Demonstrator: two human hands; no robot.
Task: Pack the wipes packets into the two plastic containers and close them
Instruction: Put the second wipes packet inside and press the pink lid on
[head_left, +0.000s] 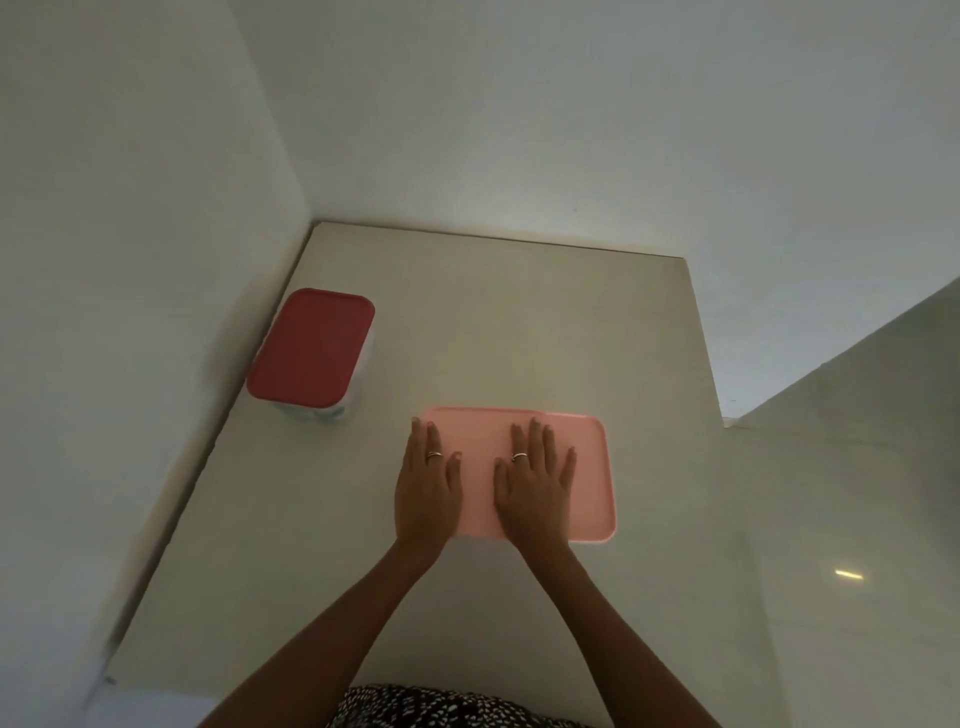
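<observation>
Two containers stand on the table (519, 322), and both carry lids. I take the pink lid (587, 467) as the landmark for every position below.

1. Red-lidded container (311, 353): it stands well apart from the pink lid, to its far left, close to the wall. Its lid lies flat over the clear body. I judge this one packed and closed, though its contents cannot be read through the lid.

2. Pink-lidded container: the body is hidden beneath the pink lid, so I cannot confirm what it holds. No wipes packets lie loose anywhere around it, so I judge the packing step complete.

3. Hand state: my left hand (428, 486) lies flat across the near left edge of the pink lid, fingers extended. My right hand (535, 483) lies flat on the lid's middle, fingers spread. Neither hand grasps anything; both palms bear down on the lid surface.

4. Remaining work, as I judge it: seat the pink lid fully. The far right portion of the rim shows a slight step in tone, so that corner may not yet be pressed home. Press around the rim, then lift both hands clear.
</observation>
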